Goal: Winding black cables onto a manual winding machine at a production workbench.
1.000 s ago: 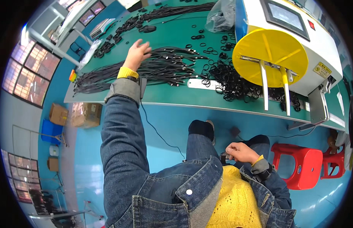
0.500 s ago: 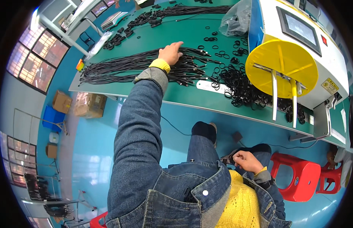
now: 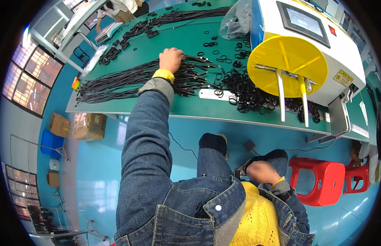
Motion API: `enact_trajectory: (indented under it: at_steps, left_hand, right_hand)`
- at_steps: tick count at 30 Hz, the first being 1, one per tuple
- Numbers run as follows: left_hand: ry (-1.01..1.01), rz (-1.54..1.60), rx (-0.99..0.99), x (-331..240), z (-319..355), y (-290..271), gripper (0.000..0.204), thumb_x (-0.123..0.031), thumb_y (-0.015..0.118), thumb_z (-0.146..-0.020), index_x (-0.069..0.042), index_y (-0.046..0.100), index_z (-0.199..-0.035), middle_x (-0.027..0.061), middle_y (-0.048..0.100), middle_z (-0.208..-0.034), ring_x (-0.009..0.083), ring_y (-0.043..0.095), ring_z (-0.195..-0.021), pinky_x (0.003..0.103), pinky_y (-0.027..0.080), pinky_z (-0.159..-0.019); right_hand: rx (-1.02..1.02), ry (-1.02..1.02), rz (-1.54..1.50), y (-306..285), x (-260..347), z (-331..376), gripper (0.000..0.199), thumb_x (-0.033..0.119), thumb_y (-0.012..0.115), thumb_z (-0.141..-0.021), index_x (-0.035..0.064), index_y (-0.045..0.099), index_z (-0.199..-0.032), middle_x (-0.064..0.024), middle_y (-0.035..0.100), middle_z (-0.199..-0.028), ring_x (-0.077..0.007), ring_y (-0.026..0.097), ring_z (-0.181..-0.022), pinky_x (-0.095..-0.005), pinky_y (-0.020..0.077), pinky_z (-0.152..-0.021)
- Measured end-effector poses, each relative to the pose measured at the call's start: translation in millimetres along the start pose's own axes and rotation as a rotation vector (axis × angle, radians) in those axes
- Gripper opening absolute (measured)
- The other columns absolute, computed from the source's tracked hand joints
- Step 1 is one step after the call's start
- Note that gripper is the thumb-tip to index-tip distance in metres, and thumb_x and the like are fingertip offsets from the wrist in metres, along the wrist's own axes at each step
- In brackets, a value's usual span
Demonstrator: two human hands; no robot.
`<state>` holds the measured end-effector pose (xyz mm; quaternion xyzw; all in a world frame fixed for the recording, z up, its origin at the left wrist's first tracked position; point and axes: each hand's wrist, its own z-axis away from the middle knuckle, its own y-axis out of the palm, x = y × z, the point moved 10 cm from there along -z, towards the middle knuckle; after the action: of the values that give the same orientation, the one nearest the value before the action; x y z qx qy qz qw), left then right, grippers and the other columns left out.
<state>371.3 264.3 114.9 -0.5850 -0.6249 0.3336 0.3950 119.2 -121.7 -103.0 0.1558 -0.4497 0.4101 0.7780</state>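
My left hand [image 3: 170, 59] reaches far across the green table [image 3: 186, 35], its fingers curled down on a long bundle of black cables [image 3: 116, 80] that lies left to right. A yellow band shows at that wrist. My right hand [image 3: 260, 172] stays low by my lap, beside my knee; it is blurred, so its grip is unclear. A heap of black rings [image 3: 248, 88] lies just right of the cable ends.
A white machine with a screen [image 3: 321, 37] and a yellow disc [image 3: 287, 61] stands on the table's right. A clear plastic bag [image 3: 237, 20] lies behind it. Red stools [image 3: 321, 180] stand at my right, cardboard boxes [image 3: 88, 125] under the table's left. Another person [image 3: 120, 10] works at the far end.
My left hand has slid right along the cable bundle and its flat fingers have curled shut on the cables. My right hand has stayed by my lap.
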Motion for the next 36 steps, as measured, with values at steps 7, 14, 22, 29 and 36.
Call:
enact_trajectory:
  at_steps: [7,14,22,29,36]
  left_hand:
    - [0.088,0.336,-0.802,-3.7,72.0,-159.5,0.017,-0.002,0.058,-0.078,-0.007,0.063,-0.094,0.0084,0.057,-0.08,0.0223,0.055,-0.068,0.03,0.045,-0.061]
    - [0.336,0.421,-0.665,-113.9,129.0,-186.6,0.034,0.005,0.064,-0.067,-0.009,0.065,-0.099,0.0052,0.049,-0.07,0.0201,0.052,-0.062,0.029,0.042,-0.052]
    - [0.394,0.73,-0.33,-230.5,161.2,-191.3,0.031,0.003,0.066,-0.068,-0.006,0.065,-0.097,0.0049,0.05,-0.068,0.0179,0.049,-0.057,0.029,0.041,-0.049]
    - [0.328,0.99,-0.132,-272.4,141.3,-211.7,0.024,0.001,0.065,-0.073,-0.003,0.064,-0.097,0.0063,0.053,-0.069,0.0158,0.049,-0.054,0.028,0.041,-0.049]
    - [0.259,1.007,-0.166,-280.2,88.6,-203.5,0.014,-0.002,0.062,-0.078,0.003,0.064,-0.091,0.0055,0.058,-0.07,0.011,0.05,-0.056,0.022,0.041,-0.054]
  right_hand:
    - [-0.058,-0.11,-0.022,-9.2,25.6,1.3,0.022,0.017,0.055,-0.084,-0.0021,0.058,-0.094,-0.0052,0.06,-0.07,-0.009,0.055,-0.06,-0.0241,0.0447,-0.054]
    - [-0.599,-0.746,-0.15,-71.1,133.5,64.7,0.038,0.008,0.054,-0.083,-0.0017,0.048,-0.119,-0.0072,0.06,-0.088,-0.009,0.051,-0.068,-0.0201,0.0433,-0.057]
    - [-1.086,-1.109,0.754,-64.7,205.5,168.3,0.051,-0.004,0.065,-0.07,-0.004,0.049,-0.119,-0.0142,0.059,-0.092,-0.0204,0.055,-0.07,-0.0267,0.0471,-0.061]
    - [-1.208,-1.035,0.851,-93.7,207.7,195.2,0.042,-0.004,0.067,-0.067,-0.0046,0.055,-0.107,-0.015,0.059,-0.088,-0.0239,0.057,-0.071,-0.0288,0.0478,-0.057]
    - [-1.404,-1.181,0.807,-137.3,224.5,194.7,0.033,-0.001,0.07,-0.066,-0.0005,0.057,-0.097,-0.0118,0.059,-0.086,-0.0245,0.058,-0.071,-0.0298,0.0483,-0.058]
